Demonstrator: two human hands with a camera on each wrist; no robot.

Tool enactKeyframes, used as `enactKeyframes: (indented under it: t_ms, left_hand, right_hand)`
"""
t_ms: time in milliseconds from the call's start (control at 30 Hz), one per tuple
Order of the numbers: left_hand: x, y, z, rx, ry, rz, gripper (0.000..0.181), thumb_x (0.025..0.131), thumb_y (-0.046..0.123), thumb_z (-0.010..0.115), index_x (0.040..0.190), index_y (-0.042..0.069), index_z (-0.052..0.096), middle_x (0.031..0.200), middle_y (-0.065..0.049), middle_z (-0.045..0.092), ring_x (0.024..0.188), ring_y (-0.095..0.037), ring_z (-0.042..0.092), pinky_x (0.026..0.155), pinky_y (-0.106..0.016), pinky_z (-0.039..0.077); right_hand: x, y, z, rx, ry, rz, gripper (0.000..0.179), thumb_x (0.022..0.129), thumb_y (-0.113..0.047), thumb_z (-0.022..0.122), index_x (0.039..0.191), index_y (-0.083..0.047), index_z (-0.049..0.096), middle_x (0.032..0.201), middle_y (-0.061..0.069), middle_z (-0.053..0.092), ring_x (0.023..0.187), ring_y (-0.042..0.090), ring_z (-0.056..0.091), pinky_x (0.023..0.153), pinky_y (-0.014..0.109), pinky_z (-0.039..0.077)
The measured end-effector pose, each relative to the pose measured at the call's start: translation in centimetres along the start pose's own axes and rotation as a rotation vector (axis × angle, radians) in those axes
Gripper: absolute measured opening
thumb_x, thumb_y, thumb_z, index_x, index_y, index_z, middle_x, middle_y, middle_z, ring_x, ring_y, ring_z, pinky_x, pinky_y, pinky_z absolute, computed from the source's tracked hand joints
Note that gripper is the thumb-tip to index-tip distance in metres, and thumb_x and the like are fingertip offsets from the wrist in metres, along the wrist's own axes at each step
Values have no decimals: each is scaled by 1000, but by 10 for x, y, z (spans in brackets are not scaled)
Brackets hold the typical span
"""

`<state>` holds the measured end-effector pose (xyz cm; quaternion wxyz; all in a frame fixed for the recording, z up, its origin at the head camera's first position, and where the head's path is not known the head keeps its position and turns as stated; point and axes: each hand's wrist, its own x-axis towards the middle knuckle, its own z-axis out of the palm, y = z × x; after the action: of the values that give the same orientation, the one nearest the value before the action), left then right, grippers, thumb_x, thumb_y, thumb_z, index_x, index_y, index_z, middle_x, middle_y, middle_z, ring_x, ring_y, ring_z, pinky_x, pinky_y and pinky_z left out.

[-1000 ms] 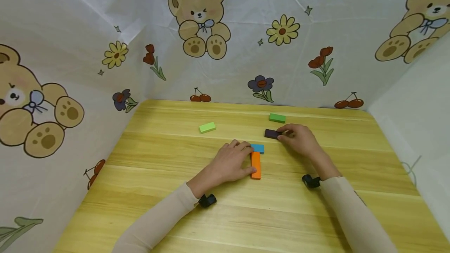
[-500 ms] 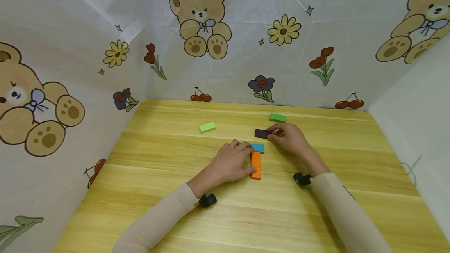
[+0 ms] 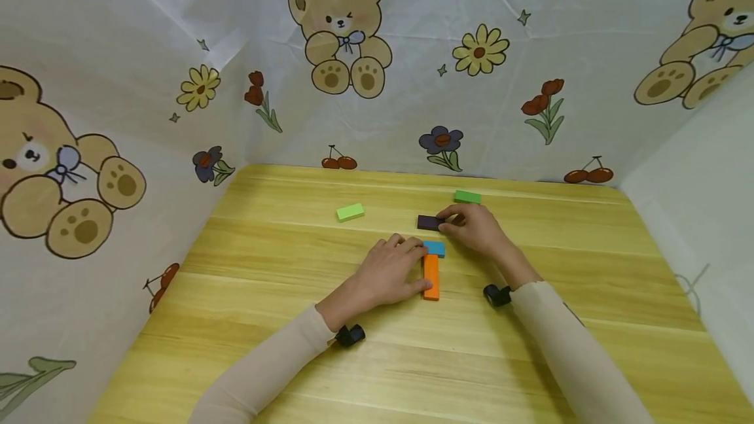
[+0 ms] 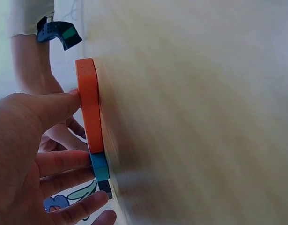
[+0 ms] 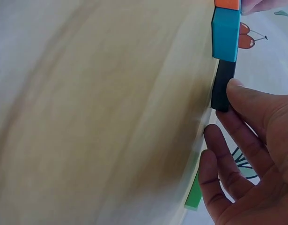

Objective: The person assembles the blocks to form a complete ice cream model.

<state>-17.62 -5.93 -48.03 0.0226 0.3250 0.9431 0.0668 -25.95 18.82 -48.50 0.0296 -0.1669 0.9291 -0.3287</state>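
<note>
An orange block [image 3: 431, 277] lies lengthwise on the table, its far end against a blue block [image 3: 434, 249] set crosswise. My left hand [image 3: 385, 271] rests beside them, thumb touching the orange block and straight fingertips at the blue one. With thumb and index finger, my right hand [image 3: 476, 230] pinches the right end of a dark, nearly black block [image 3: 429, 222], just beyond the blue block. Its other fingers are bent and hold nothing. In the right wrist view the dark block [image 5: 223, 85] shows past the blue block [image 5: 225, 35]; the thumb covers part of it.
A light green block [image 3: 350, 212] lies at the back left of the wooden table [image 3: 377, 371], and a darker green block [image 3: 468, 197] lies behind my right hand. A bear-printed cloth [image 3: 406, 116] hangs at the table's back edge.
My right hand has slid the dark block leftward along the table, from right of the blue block to behind its left part. The left hand and its two blocks have kept their place.
</note>
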Motion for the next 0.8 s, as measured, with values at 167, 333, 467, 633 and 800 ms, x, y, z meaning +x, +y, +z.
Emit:
enactKeyframes:
  t_ms: [167, 333, 467, 633, 800]
  left_hand:
    - [-1, 1, 1, 2, -3, -6, 72, 102, 69, 60, 157, 23, 56, 163, 3, 53, 138, -24, 55, 113, -48, 51]
    - [-1, 2, -1, -4, 3, -8, 71, 102, 67, 62, 156, 22, 57, 162, 2, 54, 138, -25, 55, 113, -48, 51]
    - [-1, 2, -3, -8, 6, -9, 71, 101, 67, 63, 156, 22, 58, 161, 2, 55, 137, -25, 55, 111, -48, 52]
    - [-1, 2, -3, -11, 4, -11, 71, 101, 67, 63, 156, 22, 58, 161, 2, 56, 136, -25, 55, 112, -47, 51]
    - [-1, 2, -3, -13, -1, -10, 71, 101, 68, 62, 156, 23, 58, 161, 2, 55, 136, -24, 56, 112, -47, 52]
  right_hand:
    - [0, -2, 0, 9, -15, 1, 26, 101, -18, 76, 126, -12, 79, 124, 13, 78, 103, 31, 76, 92, 52, 61]
    - [-1, -2, 0, 10, -17, 6, 26, 102, -19, 75, 127, -12, 79, 124, 13, 78, 103, 31, 76, 93, 53, 61]
    - [-2, -2, 0, 11, -18, -9, 25, 102, -18, 76, 126, -12, 79, 123, 14, 78, 104, 32, 75, 94, 54, 60]
    - [-4, -2, -1, 15, -20, -13, 24, 101, -18, 77, 124, -12, 80, 121, 14, 79, 103, 32, 76, 94, 54, 61]
    - [-5, -2, 0, 23, -27, 1, 24, 100, -18, 78, 124, -13, 80, 118, 13, 80, 102, 30, 75, 94, 52, 61]
